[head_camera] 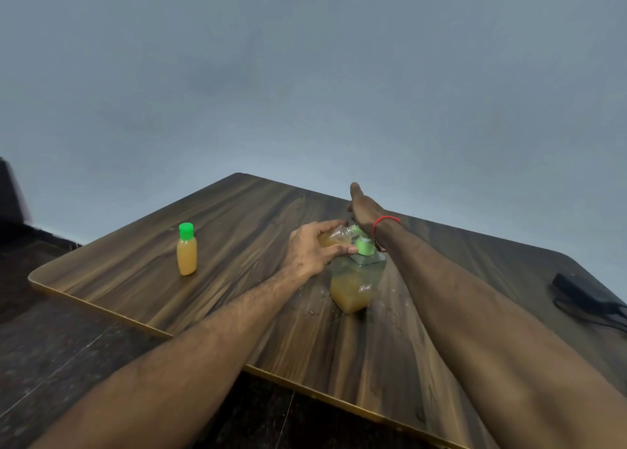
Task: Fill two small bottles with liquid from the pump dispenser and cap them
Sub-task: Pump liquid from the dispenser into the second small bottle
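Two small bottles are counted here, both of clear plastic with rounded shoulders. One capped bottle (186, 253) is stood upright on the left of the wooden table (237, 208), filled with cloudy orange-yellow liquid and topped by a bright green cap (186, 230). The second, open bottle (336, 236) is held tilted, nearly on its side, in the left hand (314, 247), whose fingers are curled round its body; its neck is pointed towards the green pump head (364, 245), and it is seen partly filled. One pump dispenser (354, 280) is stood at the middle of the table: a squarish clear container, its lower part filled with the same murky liquid, a small label seen on its face. The right hand (361, 211) is laid over the pump head, fingers straight and pressed together, a red thread (385, 223) worn at the wrist. Small droplets are scattered on the dark, streaky wood grain around the dispenser. One black, flat object (582, 291) with a cable is seen near the table's right edge.
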